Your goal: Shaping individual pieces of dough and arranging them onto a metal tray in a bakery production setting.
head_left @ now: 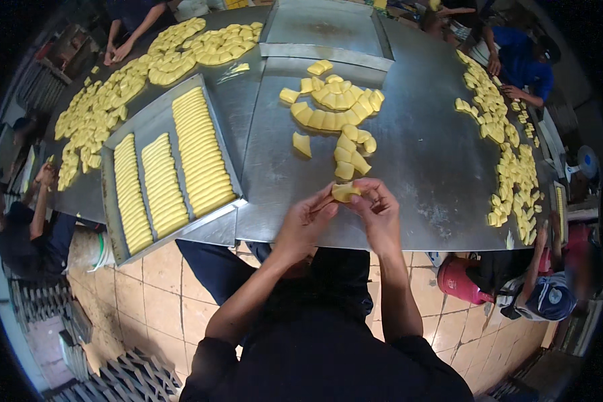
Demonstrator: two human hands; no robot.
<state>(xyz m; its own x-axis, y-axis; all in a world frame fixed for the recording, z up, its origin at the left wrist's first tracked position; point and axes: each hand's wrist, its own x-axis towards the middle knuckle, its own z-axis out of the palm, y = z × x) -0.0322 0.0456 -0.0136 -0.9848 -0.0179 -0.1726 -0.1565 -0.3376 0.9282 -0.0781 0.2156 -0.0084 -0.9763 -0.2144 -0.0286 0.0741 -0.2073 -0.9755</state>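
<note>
One yellow dough piece [346,193] between the left hand [306,224] and right hand [376,209]; three rows of dough rolls [199,147] in one metal tray [161,239].
Thumb and fingers of each hand pinch together on an end of the piece, raised at the fingertips near the steel table's [422,154] front edge, just nearer than the loose cut dough [338,97]; the tray lies to the left.

The metal counter [429,174] bears yellow dough pieces [325,120] near its centre, a loose spread [80,127] toward ten o'clock, a scattered band [493,130] at three, a shallow tray [321,37] at twelve, and a slanted tray [193,224] toward eight, overhanging the edge.
</note>
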